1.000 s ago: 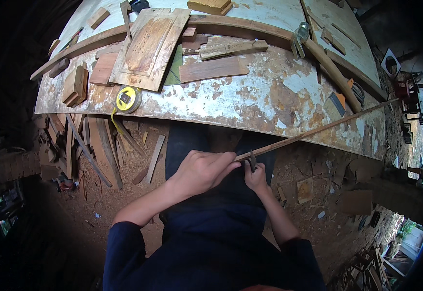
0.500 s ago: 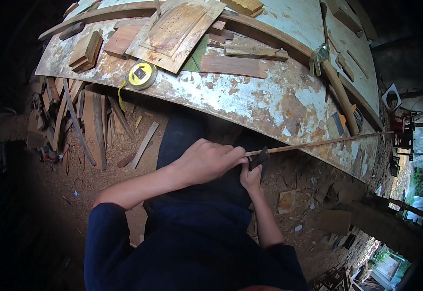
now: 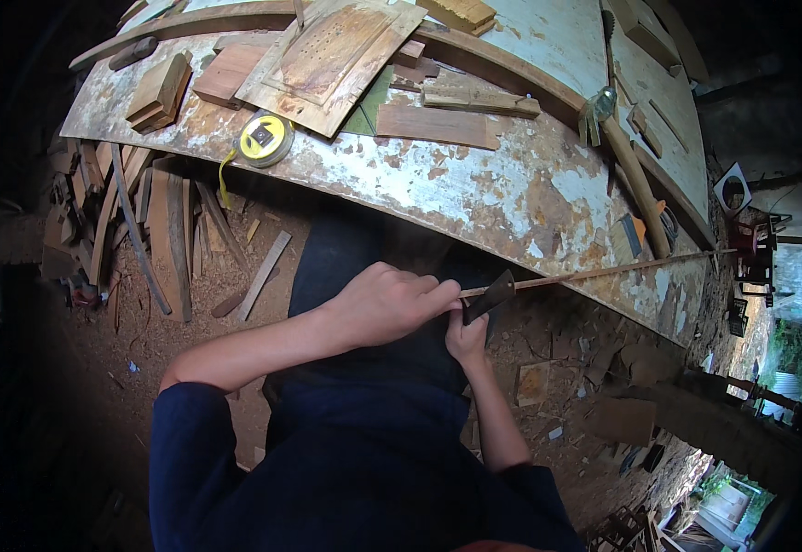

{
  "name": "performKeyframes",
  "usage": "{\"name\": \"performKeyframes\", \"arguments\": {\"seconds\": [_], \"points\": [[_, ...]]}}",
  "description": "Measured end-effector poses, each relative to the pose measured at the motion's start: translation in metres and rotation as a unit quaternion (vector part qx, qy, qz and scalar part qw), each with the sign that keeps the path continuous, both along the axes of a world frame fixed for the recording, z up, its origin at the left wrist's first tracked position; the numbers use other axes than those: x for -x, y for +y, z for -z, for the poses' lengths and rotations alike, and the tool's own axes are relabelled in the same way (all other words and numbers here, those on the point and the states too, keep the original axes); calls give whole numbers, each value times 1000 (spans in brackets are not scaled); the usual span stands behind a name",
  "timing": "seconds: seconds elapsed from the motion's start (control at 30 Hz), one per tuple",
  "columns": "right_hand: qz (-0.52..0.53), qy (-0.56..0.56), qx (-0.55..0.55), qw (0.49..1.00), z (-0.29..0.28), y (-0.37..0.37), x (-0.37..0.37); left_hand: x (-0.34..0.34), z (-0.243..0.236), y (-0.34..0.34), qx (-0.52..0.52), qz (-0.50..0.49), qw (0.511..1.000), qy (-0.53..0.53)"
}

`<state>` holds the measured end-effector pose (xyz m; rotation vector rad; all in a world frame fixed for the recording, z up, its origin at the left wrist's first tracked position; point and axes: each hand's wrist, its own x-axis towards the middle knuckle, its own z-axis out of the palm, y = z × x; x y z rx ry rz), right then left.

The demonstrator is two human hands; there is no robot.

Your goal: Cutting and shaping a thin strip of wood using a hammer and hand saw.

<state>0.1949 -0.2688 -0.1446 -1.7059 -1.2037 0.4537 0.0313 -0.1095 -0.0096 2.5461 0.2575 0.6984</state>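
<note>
My left hand (image 3: pixel 393 299) is closed round the near end of a long thin wooden strip (image 3: pixel 617 269). The strip runs right, over the front edge of the workbench (image 3: pixel 401 189). Below and just right of it, my right hand (image 3: pixel 467 340) grips a knife, whose handle is mostly hidden in my fingers. Its short, wide dark blade (image 3: pixel 493 296) points up to the right and crosses the strip close to my left fingertips. Whether the edge is biting into the wood cannot be made out.
On the bench lie a yellow tape measure (image 3: pixel 264 140), a wooden panel (image 3: pixel 332 69), wood blocks (image 3: pixel 159 95), a hammer (image 3: pixel 629 161) and a long curved timber (image 3: pixel 511 60). Wood offcuts (image 3: pixel 171 239) lean and lie below the bench at left, and shavings cover the floor.
The knife blade has tilted and now shows more of its flat side. My right hand has dropped slightly, while my left hand keeps its hold on the strip. The whole view has shifted slightly.
</note>
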Motion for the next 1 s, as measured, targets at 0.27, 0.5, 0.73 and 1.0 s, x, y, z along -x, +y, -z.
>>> {"name": "performKeyframes", "arguments": {"seconds": [0.27,0.5,0.73,1.0], "points": [[0,28,10,1000,0,1,-2,0,-9,5,8,-5,1000,-5],[28,54,25,998,-1,1,9,5,-5,4,93,1,996,15],[0,21,61,998,-2,0,-4,6,-9,2,134,12,990,43],[-32,50,51,997,-6,0,2,13,-7,0,136,-3,989,50]]}}
